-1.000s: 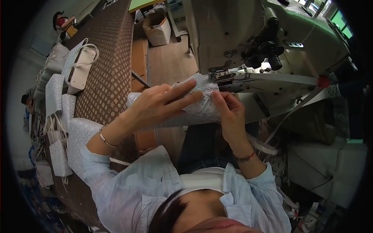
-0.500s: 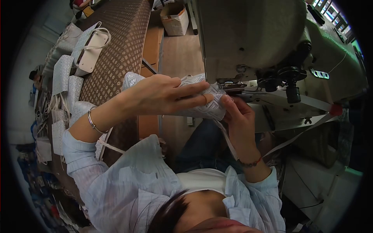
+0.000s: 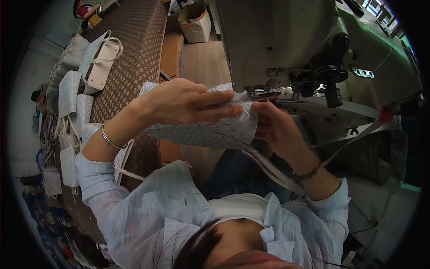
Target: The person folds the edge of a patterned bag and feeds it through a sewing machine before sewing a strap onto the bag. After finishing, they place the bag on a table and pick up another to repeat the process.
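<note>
My left hand [image 3: 183, 104] is closed on a white-and-silver patterned bag piece [image 3: 201, 134], its fingers stretched over the upper edge. At the right end of that edge, my right hand [image 3: 280, 127] pinches the piece between thumb and fingers. Both hands are close to the presser foot area [image 3: 264, 94] of a sewing machine [image 3: 277, 40]; the needle is not distinguishable. A pale narrow strap [image 3: 268, 168] trails from the bag piece, below my right wrist.
On the left, a long table with a brown patterned cover [image 3: 130, 45] bears a white handbag [image 3: 101, 67] and several patterned bag pieces [image 3: 68, 96]. Pale tape [image 3: 354, 112] runs past a red part [image 3: 385, 115] at the machine's right. Behind stands a carton [image 3: 195, 27]. Another person [image 3: 85, 11] is far back.
The bag piece has turned so that more of its patterned side hangs below my hands. My right forearm has swung outward to the right, and the trailing strap shows more.
</note>
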Demonstrator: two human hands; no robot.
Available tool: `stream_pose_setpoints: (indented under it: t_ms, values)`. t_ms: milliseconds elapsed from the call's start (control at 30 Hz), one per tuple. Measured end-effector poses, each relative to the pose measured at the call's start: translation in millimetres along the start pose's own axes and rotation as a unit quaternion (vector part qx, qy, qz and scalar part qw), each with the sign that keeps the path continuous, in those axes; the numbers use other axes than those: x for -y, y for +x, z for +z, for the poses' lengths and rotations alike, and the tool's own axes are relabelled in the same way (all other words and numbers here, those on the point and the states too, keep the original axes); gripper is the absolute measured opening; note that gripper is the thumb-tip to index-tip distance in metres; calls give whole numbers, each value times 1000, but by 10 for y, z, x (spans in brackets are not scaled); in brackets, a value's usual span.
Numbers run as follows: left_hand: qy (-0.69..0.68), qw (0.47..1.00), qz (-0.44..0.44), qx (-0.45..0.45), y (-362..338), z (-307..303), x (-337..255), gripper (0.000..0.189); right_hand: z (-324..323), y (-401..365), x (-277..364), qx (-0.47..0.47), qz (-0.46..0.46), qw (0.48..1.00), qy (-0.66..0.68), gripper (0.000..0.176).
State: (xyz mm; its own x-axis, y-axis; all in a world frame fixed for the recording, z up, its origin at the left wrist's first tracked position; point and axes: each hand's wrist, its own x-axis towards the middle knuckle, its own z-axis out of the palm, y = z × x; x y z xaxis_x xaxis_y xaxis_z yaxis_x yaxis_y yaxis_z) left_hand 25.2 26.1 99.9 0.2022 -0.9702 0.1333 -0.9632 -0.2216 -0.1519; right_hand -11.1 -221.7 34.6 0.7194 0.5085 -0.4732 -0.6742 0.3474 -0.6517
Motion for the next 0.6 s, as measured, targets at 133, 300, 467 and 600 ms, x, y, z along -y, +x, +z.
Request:
stream_pose_setpoints:
  t_ms: [133, 300, 467, 600]
  values:
    - [0, 1000, -10, -22, -14, 51, -30, 48, -46, 32, -119, 16, -61, 998, -22, 28]
    - [-205, 958, -191, 56, 65, 6, -97, 30, -69, 15, -259, 35, -186, 977, -97, 27]
    - [-139, 980, -141, 37, 116, -5, 0, 32, -87, 41, -286, 39, -201, 964, -170, 26]
    - [-190, 954, -207, 104, 116, -66, 100, 30, -119, 19, -125, 32, -102, 975, -194, 30]
